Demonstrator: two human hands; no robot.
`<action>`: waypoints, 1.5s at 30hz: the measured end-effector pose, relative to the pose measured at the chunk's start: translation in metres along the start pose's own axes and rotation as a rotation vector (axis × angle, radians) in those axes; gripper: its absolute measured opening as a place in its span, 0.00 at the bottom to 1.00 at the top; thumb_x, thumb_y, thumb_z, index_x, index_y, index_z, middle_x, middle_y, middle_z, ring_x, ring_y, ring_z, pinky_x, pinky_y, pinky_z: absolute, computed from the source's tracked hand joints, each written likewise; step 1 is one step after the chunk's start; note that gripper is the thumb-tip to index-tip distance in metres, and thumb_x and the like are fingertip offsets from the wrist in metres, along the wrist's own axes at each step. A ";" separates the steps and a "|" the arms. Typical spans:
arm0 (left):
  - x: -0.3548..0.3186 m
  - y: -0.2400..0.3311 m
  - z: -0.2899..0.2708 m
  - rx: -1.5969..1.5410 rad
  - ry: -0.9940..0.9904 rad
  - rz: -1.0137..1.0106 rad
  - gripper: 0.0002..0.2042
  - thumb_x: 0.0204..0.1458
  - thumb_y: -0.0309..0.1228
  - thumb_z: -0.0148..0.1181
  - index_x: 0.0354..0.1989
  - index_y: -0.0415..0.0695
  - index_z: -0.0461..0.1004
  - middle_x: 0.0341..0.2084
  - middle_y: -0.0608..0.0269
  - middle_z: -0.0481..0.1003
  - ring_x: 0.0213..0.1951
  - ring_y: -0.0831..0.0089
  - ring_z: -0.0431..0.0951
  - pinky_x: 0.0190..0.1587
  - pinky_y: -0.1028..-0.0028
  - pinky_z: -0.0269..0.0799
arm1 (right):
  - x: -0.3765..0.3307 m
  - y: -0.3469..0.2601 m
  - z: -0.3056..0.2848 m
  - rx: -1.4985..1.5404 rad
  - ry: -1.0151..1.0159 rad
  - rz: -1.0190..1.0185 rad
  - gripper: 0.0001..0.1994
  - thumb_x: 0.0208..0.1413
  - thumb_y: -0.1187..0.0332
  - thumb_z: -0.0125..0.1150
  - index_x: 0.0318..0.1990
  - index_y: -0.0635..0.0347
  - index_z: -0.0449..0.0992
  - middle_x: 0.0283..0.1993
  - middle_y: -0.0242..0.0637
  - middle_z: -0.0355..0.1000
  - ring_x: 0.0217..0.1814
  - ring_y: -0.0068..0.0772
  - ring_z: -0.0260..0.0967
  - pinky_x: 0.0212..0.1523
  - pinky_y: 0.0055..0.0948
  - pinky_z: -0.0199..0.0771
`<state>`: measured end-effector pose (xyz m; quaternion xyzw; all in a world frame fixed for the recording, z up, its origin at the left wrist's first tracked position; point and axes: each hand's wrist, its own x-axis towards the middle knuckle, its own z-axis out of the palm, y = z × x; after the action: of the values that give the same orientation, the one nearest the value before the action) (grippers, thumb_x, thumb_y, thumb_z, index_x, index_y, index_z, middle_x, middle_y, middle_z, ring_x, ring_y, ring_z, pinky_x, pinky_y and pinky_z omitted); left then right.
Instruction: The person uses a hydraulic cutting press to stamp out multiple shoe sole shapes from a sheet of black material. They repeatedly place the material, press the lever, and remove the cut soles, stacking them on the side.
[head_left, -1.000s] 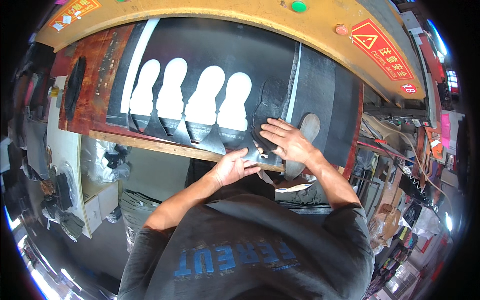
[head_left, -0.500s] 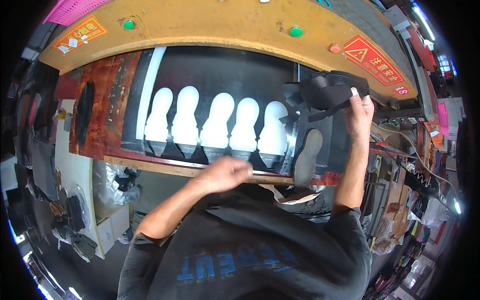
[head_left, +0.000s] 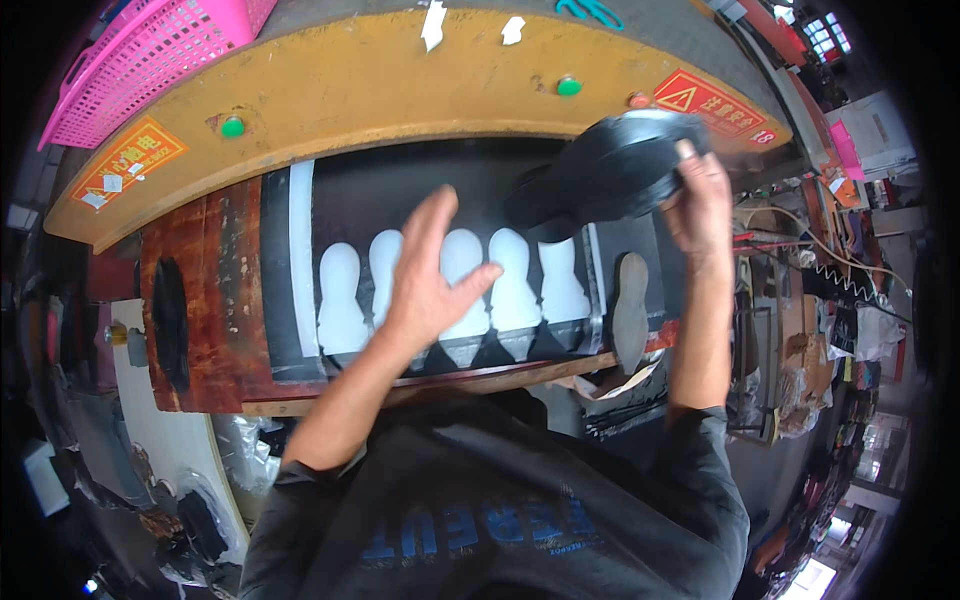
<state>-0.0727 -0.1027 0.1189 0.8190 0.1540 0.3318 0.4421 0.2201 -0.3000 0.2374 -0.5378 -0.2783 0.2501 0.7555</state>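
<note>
Several white insole-shaped pieces (head_left: 511,285) stand out in a row on a dark board (head_left: 390,185), their lower ends darker. Over the middle of that row is my left hand (head_left: 430,275), fingers stretched out and thumb apart, holding nothing. My right hand (head_left: 703,205) grips a bundle of black flexible sheet material (head_left: 615,165) by its right edge, thumb on top. The bundle is blurred by motion, hangs above the board's right part and covers the top of the rightmost white piece. A grey insole-shaped piece (head_left: 630,310) lies to the right of the row.
A yellow machine beam (head_left: 400,95) spans the far side, with green buttons (head_left: 568,87) and a red button (head_left: 639,100). A pink basket (head_left: 150,75) sits at the far left. A dark sole-shaped piece (head_left: 170,325) lies on the reddish-brown board (head_left: 225,290).
My left hand has moved up from the board's near edge to over the white pieces, fingers spreading. The black bundle has swung slightly left in my right hand. The view has shifted.
</note>
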 end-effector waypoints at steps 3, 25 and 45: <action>0.046 -0.001 -0.045 0.239 -0.176 0.097 0.55 0.43 0.47 0.83 0.77 0.37 0.58 0.71 0.38 0.68 0.74 0.43 0.65 0.75 0.55 0.62 | -0.029 0.084 0.050 0.244 -0.002 0.141 0.13 0.72 0.69 0.60 0.57 0.68 0.72 0.52 0.45 0.81 0.51 0.38 0.84 0.49 0.37 0.88; 0.003 -0.088 -0.071 0.523 -0.707 -0.029 0.24 0.53 0.47 0.76 0.51 0.42 0.84 0.37 0.48 0.85 0.41 0.47 0.86 0.46 0.58 0.81 | -0.102 0.306 0.150 -0.281 0.291 0.134 0.18 0.75 0.59 0.60 0.55 0.67 0.81 0.42 0.33 0.80 0.46 0.21 0.73 0.48 0.26 0.76; -0.052 0.049 0.131 -0.431 -0.343 -0.640 0.24 0.73 0.49 0.55 0.44 0.35 0.81 0.33 0.64 0.83 0.37 0.78 0.77 0.43 0.69 0.77 | -0.204 0.184 0.066 0.073 0.870 0.184 0.31 0.80 0.45 0.41 0.50 0.69 0.79 0.39 0.38 0.78 0.41 0.29 0.73 0.45 0.33 0.75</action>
<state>-0.0241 -0.2397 0.0872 0.6621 0.2518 0.0614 0.7032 0.0132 -0.3390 0.0485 -0.5886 0.1234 0.0762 0.7953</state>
